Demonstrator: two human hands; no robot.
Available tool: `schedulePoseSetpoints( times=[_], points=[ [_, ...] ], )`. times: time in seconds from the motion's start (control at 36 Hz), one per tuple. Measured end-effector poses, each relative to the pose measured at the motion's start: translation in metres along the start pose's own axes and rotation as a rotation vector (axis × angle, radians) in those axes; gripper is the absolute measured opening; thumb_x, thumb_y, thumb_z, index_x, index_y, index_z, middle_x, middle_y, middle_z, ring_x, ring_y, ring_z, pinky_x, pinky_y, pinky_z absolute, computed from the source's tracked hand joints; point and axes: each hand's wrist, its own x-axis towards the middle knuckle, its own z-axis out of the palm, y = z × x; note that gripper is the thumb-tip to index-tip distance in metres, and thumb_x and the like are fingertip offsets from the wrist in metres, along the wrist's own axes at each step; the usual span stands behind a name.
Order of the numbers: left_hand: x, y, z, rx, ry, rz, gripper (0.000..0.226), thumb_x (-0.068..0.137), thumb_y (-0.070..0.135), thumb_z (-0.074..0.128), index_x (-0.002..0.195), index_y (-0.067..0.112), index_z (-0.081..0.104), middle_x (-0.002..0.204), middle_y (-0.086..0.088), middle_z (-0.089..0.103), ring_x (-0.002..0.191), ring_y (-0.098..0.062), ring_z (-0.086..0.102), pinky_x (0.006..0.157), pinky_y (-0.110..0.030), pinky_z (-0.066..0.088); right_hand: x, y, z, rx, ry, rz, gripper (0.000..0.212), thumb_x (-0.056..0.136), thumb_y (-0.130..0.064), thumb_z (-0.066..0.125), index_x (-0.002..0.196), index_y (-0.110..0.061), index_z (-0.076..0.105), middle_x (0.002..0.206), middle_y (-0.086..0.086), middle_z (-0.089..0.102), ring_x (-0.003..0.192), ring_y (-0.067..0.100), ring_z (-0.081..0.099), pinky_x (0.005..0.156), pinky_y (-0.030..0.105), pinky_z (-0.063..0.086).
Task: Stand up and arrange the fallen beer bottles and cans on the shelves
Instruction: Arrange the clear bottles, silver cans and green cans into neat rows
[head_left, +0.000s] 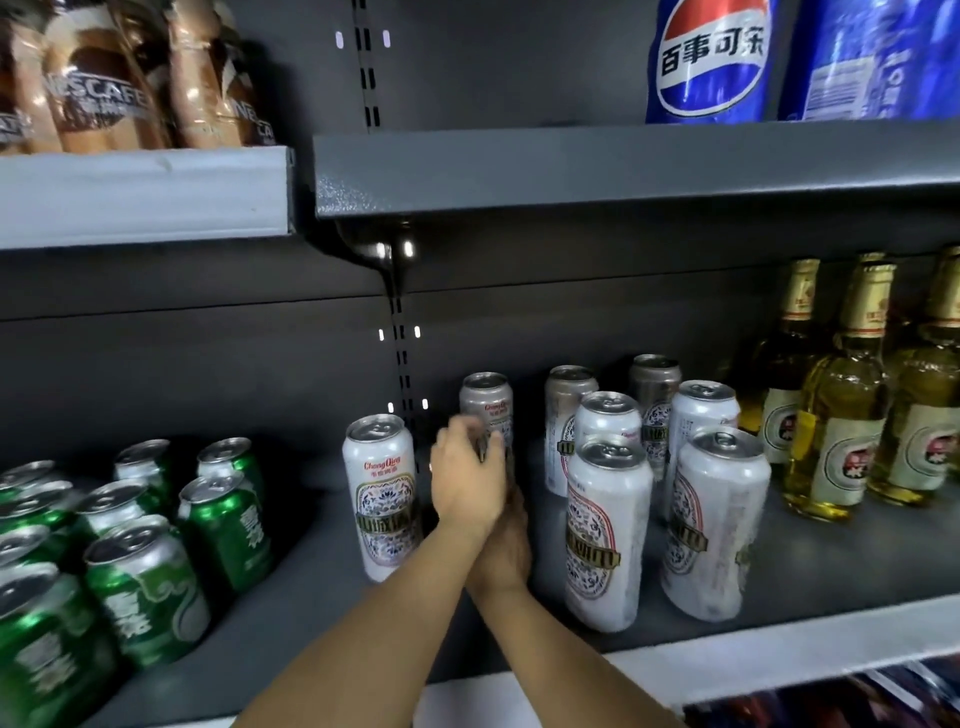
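Note:
Several tall white beer cans stand upright on the grey middle shelf (831, 551), among them one at the left (382, 493) and two at the front (608, 535) (719, 525). My left hand (467, 483) reaches to the back, its fingers wrapped around the lower part of an upright silver-white can (487, 397). My right hand (506, 545) lies just under and behind my left wrist, mostly hidden, so I cannot tell what it holds. Amber beer bottles (841, 415) with gold foil necks stand upright at the right.
Green cans (145, 582) crowd the left part of the shelf, all upright. The shelf above (623, 166) overhangs closely and carries blue Pepsi packs (711, 62). Wrapped coffee bottles (104, 83) sit at the upper left. A slotted upright post (400, 343) runs down the back wall.

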Motion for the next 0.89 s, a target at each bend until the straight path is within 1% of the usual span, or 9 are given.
schedulePoseSetpoints(
  times=[0.08, 0.17, 0.25, 0.31, 0.36, 0.47, 0.56, 0.72, 0.89],
  points=[
    [-0.021, 0.027, -0.016, -0.218, -0.131, 0.005, 0.019, 0.092, 0.039, 0.061, 0.089, 0.021, 0.063, 0.090, 0.000, 0.064, 0.085, -0.011, 0.059, 0.081, -0.026, 0.046, -0.017, -0.001, -0.007, -0.400, -0.189, -0.103, 0.054, 0.103, -0.035, 0.021, 0.149, -0.007, 0.021, 0.155, 0.017, 0.022, 0.144, 0.028, 0.020, 0.118, 0.034, 0.015],
    [-0.041, 0.054, -0.028, -0.423, -0.336, -0.032, 0.028, 0.090, 0.046, 0.061, 0.102, 0.021, 0.064, 0.099, -0.003, 0.066, 0.092, -0.008, 0.060, 0.081, -0.015, 0.045, -0.035, -0.018, -0.038, -0.511, -0.247, -0.090, 0.051, 0.103, -0.026, 0.036, 0.145, -0.002, 0.020, 0.153, 0.024, 0.023, 0.142, 0.027, 0.022, 0.113, 0.019, 0.017],
    [-0.058, 0.066, -0.030, -0.389, -0.524, -0.024, 0.042, 0.085, 0.047, 0.062, 0.121, 0.027, 0.054, 0.104, 0.006, 0.064, 0.094, -0.003, 0.058, 0.079, -0.014, 0.046, -0.046, -0.030, -0.054, -1.007, -0.205, -0.039, 0.097, 0.089, -0.050, 0.053, 0.140, 0.012, -0.001, 0.145, 0.039, 0.000, 0.141, 0.042, 0.001, 0.117, 0.045, 0.004],
    [-0.068, 0.068, -0.029, -0.349, -0.629, -0.045, 0.050, 0.083, 0.040, 0.072, 0.126, 0.033, 0.048, 0.110, 0.015, 0.062, 0.101, 0.002, 0.058, 0.088, -0.016, 0.048, -0.060, -0.014, -0.058, -0.829, -0.168, 0.069, 0.119, 0.076, -0.088, 0.024, 0.144, 0.003, -0.011, 0.153, 0.032, -0.010, 0.145, 0.027, -0.007, 0.117, 0.025, -0.014],
    [-0.075, 0.068, -0.027, -0.317, -0.697, -0.091, 0.072, 0.075, 0.033, 0.081, 0.134, 0.034, 0.040, 0.118, 0.015, 0.062, 0.109, -0.004, 0.058, 0.098, -0.028, 0.047, -0.066, -0.013, -0.060, -0.563, -0.264, 0.047, 0.078, 0.096, -0.063, 0.029, 0.149, -0.009, 0.011, 0.161, 0.015, 0.007, 0.139, 0.006, 0.013, 0.105, -0.001, 0.005],
    [-0.083, 0.074, -0.023, -0.204, -0.688, -0.145, 0.077, 0.077, 0.009, 0.076, 0.138, 0.029, 0.032, 0.121, 0.004, 0.059, 0.111, -0.015, 0.056, 0.100, -0.037, 0.046, -0.077, -0.028, -0.097, -0.628, -0.151, 0.019, 0.050, 0.101, -0.025, 0.045, 0.142, 0.000, 0.033, 0.151, 0.014, 0.035, 0.133, 0.029, 0.043, 0.107, 0.033, 0.039],
    [-0.084, 0.072, -0.017, -0.203, -0.597, -0.158, 0.071, 0.071, 0.005, 0.081, 0.129, 0.023, 0.044, 0.118, -0.001, 0.062, 0.110, -0.019, 0.059, 0.101, -0.043, 0.047, -0.112, 0.000, -0.102, -0.442, -0.323, -0.260, 0.031, 0.097, -0.012, 0.045, 0.125, -0.007, 0.057, 0.131, 0.010, 0.057, 0.122, 0.026, 0.050, 0.101, 0.033, 0.040],
    [-0.079, 0.064, -0.025, -0.288, -0.335, -0.170, 0.063, 0.055, 0.015, 0.087, 0.102, 0.032, 0.050, 0.101, 0.000, 0.068, 0.096, -0.020, 0.065, 0.092, -0.045, 0.053, -0.101, 0.032, -0.110, -0.334, 0.181, -0.463, 0.015, 0.057, -0.005, 0.049, 0.059, -0.018, 0.056, 0.062, -0.004, 0.054, 0.061, 0.018, 0.056, 0.047, 0.023, 0.043],
    [-0.060, 0.058, -0.045, -0.147, -0.179, -0.122, 0.068, 0.057, 0.028, 0.091, 0.106, 0.029, 0.045, 0.104, 0.001, 0.065, 0.096, -0.021, 0.064, 0.087, -0.046, 0.055, -0.086, 0.037, -0.107, -0.064, 0.225, -0.216, 0.016, 0.086, -0.018, 0.062, 0.097, -0.018, 0.051, 0.102, -0.001, 0.055, 0.098, 0.020, 0.054, 0.071, 0.033, 0.045]
  ],
)
